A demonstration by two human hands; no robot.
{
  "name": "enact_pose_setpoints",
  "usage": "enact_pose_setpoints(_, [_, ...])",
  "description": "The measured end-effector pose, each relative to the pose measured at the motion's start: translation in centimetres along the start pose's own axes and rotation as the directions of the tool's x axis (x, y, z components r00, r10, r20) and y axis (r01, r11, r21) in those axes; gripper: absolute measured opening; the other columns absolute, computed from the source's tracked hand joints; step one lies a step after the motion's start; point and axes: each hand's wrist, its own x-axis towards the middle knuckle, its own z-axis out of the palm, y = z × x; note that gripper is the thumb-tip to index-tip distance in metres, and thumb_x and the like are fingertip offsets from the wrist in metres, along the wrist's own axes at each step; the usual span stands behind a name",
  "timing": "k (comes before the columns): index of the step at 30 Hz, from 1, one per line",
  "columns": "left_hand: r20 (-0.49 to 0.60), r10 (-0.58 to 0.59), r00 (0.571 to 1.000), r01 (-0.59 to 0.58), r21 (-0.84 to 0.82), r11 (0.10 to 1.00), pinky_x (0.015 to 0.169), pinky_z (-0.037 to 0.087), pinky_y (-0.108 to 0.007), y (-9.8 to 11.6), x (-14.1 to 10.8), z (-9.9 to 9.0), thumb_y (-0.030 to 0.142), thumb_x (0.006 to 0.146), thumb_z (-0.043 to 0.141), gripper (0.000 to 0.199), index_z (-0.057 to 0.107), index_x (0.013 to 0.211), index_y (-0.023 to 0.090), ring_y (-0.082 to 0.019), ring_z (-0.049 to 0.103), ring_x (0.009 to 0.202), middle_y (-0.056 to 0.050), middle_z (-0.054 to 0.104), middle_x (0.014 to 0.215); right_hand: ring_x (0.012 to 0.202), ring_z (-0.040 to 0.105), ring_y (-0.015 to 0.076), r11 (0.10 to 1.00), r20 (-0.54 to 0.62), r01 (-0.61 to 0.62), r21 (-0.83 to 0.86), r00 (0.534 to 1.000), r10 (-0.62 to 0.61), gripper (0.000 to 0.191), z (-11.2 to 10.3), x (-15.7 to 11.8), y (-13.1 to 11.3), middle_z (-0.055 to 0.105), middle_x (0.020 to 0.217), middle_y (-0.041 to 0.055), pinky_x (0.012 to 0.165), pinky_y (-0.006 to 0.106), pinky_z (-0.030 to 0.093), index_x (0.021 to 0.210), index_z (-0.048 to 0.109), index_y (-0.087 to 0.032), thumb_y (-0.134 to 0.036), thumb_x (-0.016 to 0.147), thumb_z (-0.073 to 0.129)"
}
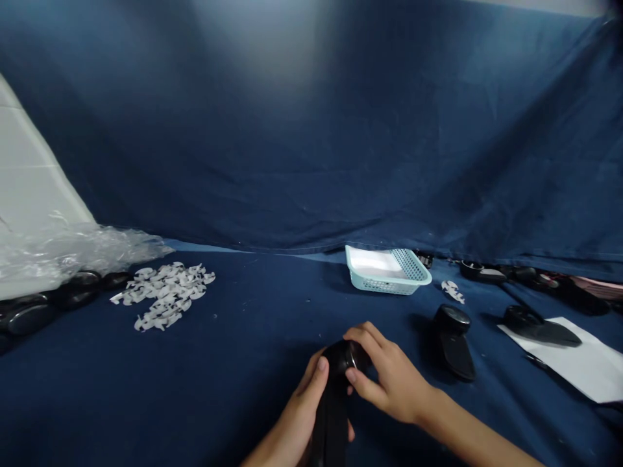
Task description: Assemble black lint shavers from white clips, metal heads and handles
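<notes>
A black plastic piece with a rounded head and a long flat body (333, 415) is held between both hands at the bottom middle. My left hand (304, 405) is wrapped around the body, its thumb lying near the rounded end. With fingers and thumb, my right hand (387, 373) grips the round end, where a shiny ring shows. The lower end of the piece runs out of the picture. To the right of my right hand, a similar black piece with a round knob (453, 340) lies on the blue cloth.
A pile of small white plastic parts (168, 295) lies left. Behind are black round parts (34, 314) and clear plastic wrap (82, 250). A light blue basket (389, 285) stands at the back. On the right, another black piece (542, 327) rests on a white sheet (591, 370). A blue curtain (292, 143) hangs behind.
</notes>
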Motion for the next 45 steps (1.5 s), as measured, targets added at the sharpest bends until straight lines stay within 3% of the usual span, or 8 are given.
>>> enact_pose_setpoints(4, [0.0, -0.008, 1.0, 0.008, -0.109, 0.994, 0.041, 0.037, -0.019, 0.2, -0.3, 0.4, 0.071, 0.081, 0.045, 0.068, 0.05, 0.126, 0.019, -0.012, 0.055, 0.039, 0.0, 0.063, 0.06, 0.08, 0.059, 0.0259, 0.982, 0.041, 0.059, -0.182, 0.998, -0.052, 0.04, 0.7, 0.7, 0.1, 0.06, 0.093, 0.0116, 0.069, 0.039, 0.048, 0.114, 0.051, -0.014, -0.04, 0.09, 0.033])
enact_pose_setpoints(12, [-0.053, 0.038, 0.998, -0.047, -0.181, 0.982, 0.039, 0.032, -0.017, 0.8, -0.5, 0.9, 0.055, 0.089, 0.049, 0.055, 0.038, 0.135, 0.028, -0.008, 0.057, 0.043, -0.004, 0.069, 0.091, 0.068, 0.064, 0.023, 0.971, 0.002, -0.109, -0.212, 0.994, 0.112, 0.033, 0.5, 1.8, -1.9, 0.065, 0.091, 0.0055, 0.059, 0.032, 0.041, 0.118, 0.051, -0.023, -0.034, 0.093, 0.033])
enact_pose_setpoints(18, [0.112, -0.004, 0.994, 0.04, -0.324, 0.945, 0.044, 0.042, -0.022, -0.4, 0.6, -0.2, 0.062, 0.087, 0.048, 0.064, 0.039, 0.137, 0.022, -0.014, 0.058, 0.046, -0.004, 0.066, 0.069, 0.074, 0.063, 0.0226, 0.977, -0.154, -0.207, 0.061, 0.965, 0.214, 0.026, 1.3, 1.0, -0.6, 0.064, 0.09, 0.0047, 0.068, 0.034, 0.044, 0.106, 0.056, -0.024, -0.037, 0.093, 0.038])
enact_pose_setpoints(23, [0.215, 0.142, 0.966, -0.042, -0.41, 0.911, 0.05, 0.052, -0.031, -1.0, 1.2, -1.1, 0.041, 0.086, 0.06, 0.051, 0.045, 0.132, 0.025, -0.026, 0.066, 0.083, -0.015, 0.056, 0.126, 0.096, 0.061, 0.0235, 0.95, -0.269, -0.241, 0.2, 0.919, 0.289, 0.031, 2.4, 0.0, 2.0, 0.063, 0.106, 0.007, 0.084, 0.036, 0.047, 0.116, 0.051, -0.024, -0.04, 0.096, 0.033])
enact_pose_setpoints(27, [0.236, 0.063, 0.97, 0.02, -0.333, 0.943, 0.056, 0.052, -0.032, -1.1, 1.2, -1.5, 0.029, 0.085, 0.064, 0.049, 0.048, 0.131, 0.023, -0.027, 0.066, 0.089, -0.016, 0.053, 0.132, 0.085, 0.061, 0.0233, 0.919, -0.297, -0.28, 0.278, 0.885, 0.36, 0.035, 3.0, -0.6, 3.0, 0.063, 0.096, 0.0068, 0.077, 0.036, 0.05, 0.119, 0.049, -0.023, -0.045, 0.092, 0.045])
enact_pose_setpoints(32, [0.38, -0.1, 0.92, 0.264, -0.41, 0.873, 0.057, 0.048, -0.027, -1.1, 1.6, -2.3, 0.054, 0.086, 0.05, 0.058, 0.06, 0.115, 0.005, -0.018, 0.064, 0.06, -0.011, 0.069, 0.074, 0.103, 0.058, 0.025, 0.882, -0.236, -0.237, 0.407, 0.906, 0.352, 0.038, 3.0, -0.7, 2.8, 0.06, 0.112, 0.007, 0.09, 0.039, 0.046, 0.124, 0.051, -0.028, -0.047, 0.093, 0.044])
enact_pose_setpoints(38, [0.658, -0.043, 0.751, 0.387, -0.387, 0.837, 0.034, 0.027, -0.02, -0.5, 1.5, -2.4, 0.07, 0.074, 0.043, 0.059, 0.059, 0.072, 0.014, -0.009, 0.037, 0.029, 0.003, 0.043, 0.036, 0.128, 0.046, 0.0261, 0.464, 0.07, -0.161, 0.871, 0.976, 0.207, 0.076, 2.1, -0.5, 1.9, 0.047, 0.14, 0.0062, 0.106, 0.042, 0.037, 0.143, 0.029, -0.032, -0.043, 0.08, 0.07])
enact_pose_setpoints(45, [0.654, -0.008, 0.757, 0.377, -0.427, 0.822, 0.029, 0.015, -0.021, -0.8, 1.1, -2.4, 0.074, 0.08, 0.033, 0.064, 0.054, 0.062, 0.017, -0.006, 0.018, 0.024, 0.007, 0.033, 0.031, 0.13, 0.044, 0.0275, 0.537, 0.033, -0.124, 0.834, 0.984, 0.176, 0.095, 2.2, -0.7, 1.5, 0.047, 0.142, 0.0089, 0.113, 0.047, 0.028, 0.147, 0.022, -0.027, -0.031, 0.072, 0.079])
